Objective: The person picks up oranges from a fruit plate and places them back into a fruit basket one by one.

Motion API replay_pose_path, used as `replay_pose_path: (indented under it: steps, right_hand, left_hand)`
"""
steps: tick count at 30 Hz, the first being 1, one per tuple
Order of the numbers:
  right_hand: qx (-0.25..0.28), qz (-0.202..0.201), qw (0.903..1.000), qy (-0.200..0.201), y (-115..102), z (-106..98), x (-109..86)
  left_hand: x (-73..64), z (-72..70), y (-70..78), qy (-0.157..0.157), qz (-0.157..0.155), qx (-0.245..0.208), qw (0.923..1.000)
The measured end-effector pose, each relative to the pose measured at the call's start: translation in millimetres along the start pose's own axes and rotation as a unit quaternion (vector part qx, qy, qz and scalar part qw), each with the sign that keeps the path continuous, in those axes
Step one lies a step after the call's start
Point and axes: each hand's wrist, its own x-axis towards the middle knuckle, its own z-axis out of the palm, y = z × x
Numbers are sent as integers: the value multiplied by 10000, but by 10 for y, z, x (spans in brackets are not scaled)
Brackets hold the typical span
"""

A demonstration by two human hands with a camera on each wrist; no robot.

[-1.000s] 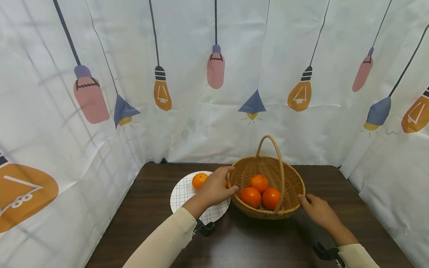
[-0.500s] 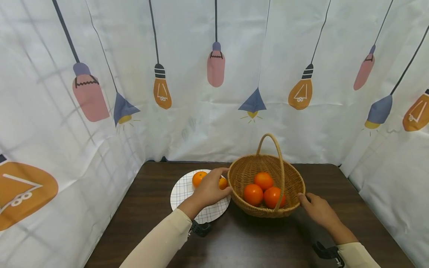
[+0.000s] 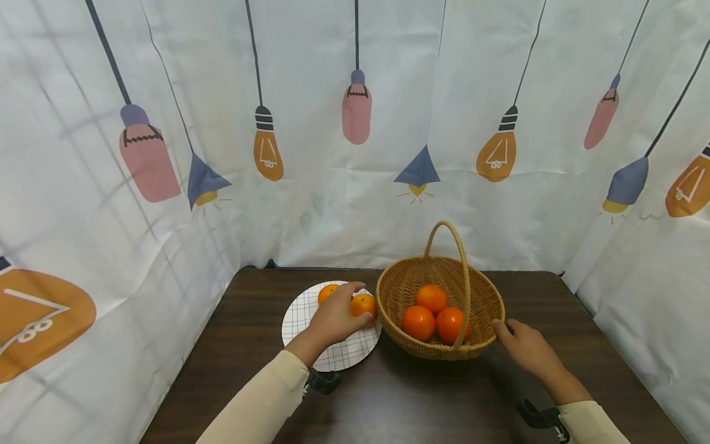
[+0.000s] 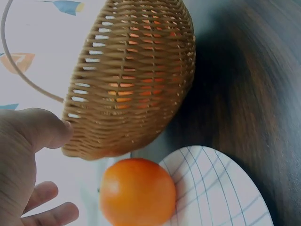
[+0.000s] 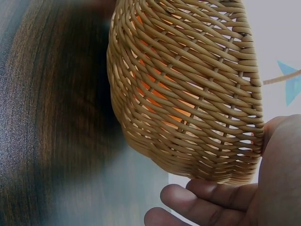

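Note:
A wicker basket with a tall arched handle stands on the table, holding three red-orange round fruits. My right hand grips its right rim; the right wrist view shows the thumb behind the rim and fingertips against the woven outside. Left of the basket lies a white checked plate with two oranges, one by the basket and another partly hidden by my left hand. That hand is over the plate, thumb and fingers spread beside the nearer orange, holding nothing.
The dark wooden table extends in front of the basket and plate. A white curtain printed with lamps hangs behind the table and along both sides. Dark straps sit on both wrists.
My left hand has drawn back leftward from the basket's rim, uncovering the nearer orange on the plate. The fruits inside the basket have shifted slightly. My right hand stays at the rim.

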Motion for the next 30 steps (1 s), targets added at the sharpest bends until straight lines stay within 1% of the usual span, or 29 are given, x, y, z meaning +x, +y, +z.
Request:
replay_pose_path:
  steps: [4, 8, 10, 18, 20, 26, 30]
  right_hand:
    - [35, 6, 10000, 4, 0, 0, -6]
    - [115, 58, 9999, -36, -9, -5, -6]
    - [118, 54, 9999, -50, -11, -4, -6]
    - [61, 86, 9999, -66, -6, 1, 5]
    - [55, 100, 9999, -75, -2, 2, 6]
    - [56, 107, 9999, -72, 8, 5, 5]
    - [62, 79, 9999, -36, 15, 13, 8]
  left_hand:
    - [-9, 15, -83, 4, -73, 102, 9999]
    - [-15, 17, -194, 120, -77, 206, 9997]
    - [-19, 8, -257, 230, -112, 225, 9994]
    - [-53, -27, -477, 603, -425, 346, 9967]
    - [-56, -34, -507, 673, -471, 375, 9959]
    - [-70, -53, -581, 905, -471, 555, 9932]
    - [-65, -66, -627, 902, -630, 655, 9918]
